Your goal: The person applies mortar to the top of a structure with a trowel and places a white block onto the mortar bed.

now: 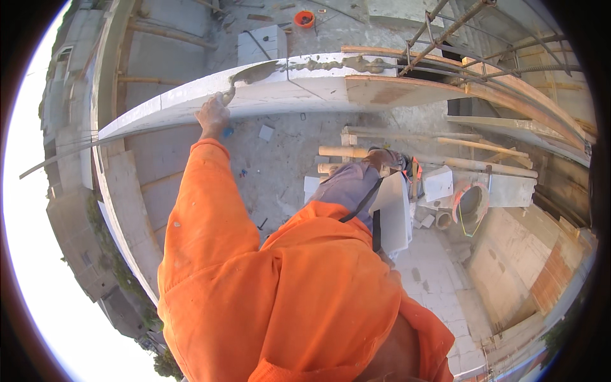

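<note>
My left hand (213,116), dusty with mortar, is closed on the handle of a trowel (253,72). The mortar-smeared blade lies on the top of a curved white block wall (203,95). Grey wet mortar (318,65) runs along the wall top to the right of the blade. At my right side is a flat white block (396,219), with a dark strap-like strip (375,230) by its edge. Just below that block a small part of my right hand (386,257) shows; its fingers are hidden, so its hold on the block is unclear.
Steel reinforcing bars (439,38) rise beside wooden formwork (528,89) at the far right. Wooden poles (458,162) lie under my boot (388,159). A round bucket (471,200) stands to the right. Beyond the wall sit an orange bucket (304,19) and white blocks (262,44).
</note>
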Action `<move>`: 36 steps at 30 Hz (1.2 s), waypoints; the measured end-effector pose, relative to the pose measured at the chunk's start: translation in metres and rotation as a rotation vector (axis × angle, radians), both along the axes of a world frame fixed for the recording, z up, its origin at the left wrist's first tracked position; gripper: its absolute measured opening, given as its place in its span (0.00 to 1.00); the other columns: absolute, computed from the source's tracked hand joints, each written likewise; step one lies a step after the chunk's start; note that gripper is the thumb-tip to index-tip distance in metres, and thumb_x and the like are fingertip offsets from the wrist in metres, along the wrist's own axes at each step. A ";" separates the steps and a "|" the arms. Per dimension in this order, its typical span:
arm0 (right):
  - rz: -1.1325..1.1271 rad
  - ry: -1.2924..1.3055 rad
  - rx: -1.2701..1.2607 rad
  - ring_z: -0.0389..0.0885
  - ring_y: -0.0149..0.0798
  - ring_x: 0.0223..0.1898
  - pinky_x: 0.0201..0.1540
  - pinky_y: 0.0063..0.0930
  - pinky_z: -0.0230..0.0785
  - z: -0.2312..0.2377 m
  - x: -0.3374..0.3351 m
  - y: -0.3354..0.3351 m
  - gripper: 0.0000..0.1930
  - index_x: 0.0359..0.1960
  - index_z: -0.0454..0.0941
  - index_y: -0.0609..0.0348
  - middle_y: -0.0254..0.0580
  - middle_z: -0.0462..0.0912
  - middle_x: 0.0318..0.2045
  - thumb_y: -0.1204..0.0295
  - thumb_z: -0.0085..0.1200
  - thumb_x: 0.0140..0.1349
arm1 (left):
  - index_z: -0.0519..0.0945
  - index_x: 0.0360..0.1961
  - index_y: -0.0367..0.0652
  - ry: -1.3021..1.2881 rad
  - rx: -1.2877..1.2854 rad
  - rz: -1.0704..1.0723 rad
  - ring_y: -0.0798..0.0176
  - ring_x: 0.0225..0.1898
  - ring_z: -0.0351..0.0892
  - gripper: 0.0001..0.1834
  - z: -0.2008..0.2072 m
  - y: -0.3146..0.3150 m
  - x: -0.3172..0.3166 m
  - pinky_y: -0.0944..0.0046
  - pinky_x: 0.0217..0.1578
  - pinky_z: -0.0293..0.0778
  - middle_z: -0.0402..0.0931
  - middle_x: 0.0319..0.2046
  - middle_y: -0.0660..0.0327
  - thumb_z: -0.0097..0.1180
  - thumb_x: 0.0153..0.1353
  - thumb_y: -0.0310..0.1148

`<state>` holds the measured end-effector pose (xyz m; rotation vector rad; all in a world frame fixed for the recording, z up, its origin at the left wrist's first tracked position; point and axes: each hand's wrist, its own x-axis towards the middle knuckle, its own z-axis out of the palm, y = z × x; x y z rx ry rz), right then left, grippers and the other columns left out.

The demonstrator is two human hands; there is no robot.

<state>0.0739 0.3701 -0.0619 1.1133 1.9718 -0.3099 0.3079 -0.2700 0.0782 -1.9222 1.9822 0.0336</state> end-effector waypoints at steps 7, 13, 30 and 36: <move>0.030 -0.033 0.007 0.68 0.53 0.61 0.59 0.41 0.65 -0.001 -0.001 -0.002 0.55 0.60 0.48 0.81 0.60 0.66 0.60 0.51 0.69 0.43 | 0.76 0.50 0.54 0.054 0.002 -0.300 0.55 0.54 0.76 0.19 -0.015 -0.023 -0.058 0.40 0.54 0.65 0.79 0.49 0.59 0.48 0.57 0.29; 0.029 -0.100 0.029 0.68 0.53 0.61 0.59 0.41 0.65 0.001 -0.003 -0.012 0.55 0.60 0.48 0.81 0.60 0.65 0.61 0.49 0.68 0.44 | 0.76 0.50 0.54 0.019 0.011 -0.248 0.52 0.53 0.77 0.19 -0.018 -0.018 -0.054 0.41 0.53 0.65 0.80 0.47 0.58 0.49 0.56 0.29; 0.107 0.161 0.005 0.63 0.60 0.62 0.65 0.42 0.58 0.017 0.016 -0.028 0.54 0.58 0.54 0.78 0.66 0.65 0.58 0.53 0.72 0.37 | 0.76 0.47 0.46 0.153 -0.026 -0.413 0.48 0.51 0.76 0.18 0.004 0.018 -0.083 0.47 0.51 0.69 0.79 0.44 0.53 0.52 0.53 0.30; 0.026 0.247 0.044 0.62 0.61 0.61 0.62 0.51 0.57 0.022 0.009 -0.044 0.50 0.58 0.54 0.73 0.62 0.62 0.56 0.58 0.71 0.36 | 0.76 0.46 0.46 0.315 0.336 -0.816 0.44 0.44 0.80 0.18 -0.031 0.149 -0.280 0.45 0.44 0.73 0.80 0.41 0.50 0.56 0.53 0.36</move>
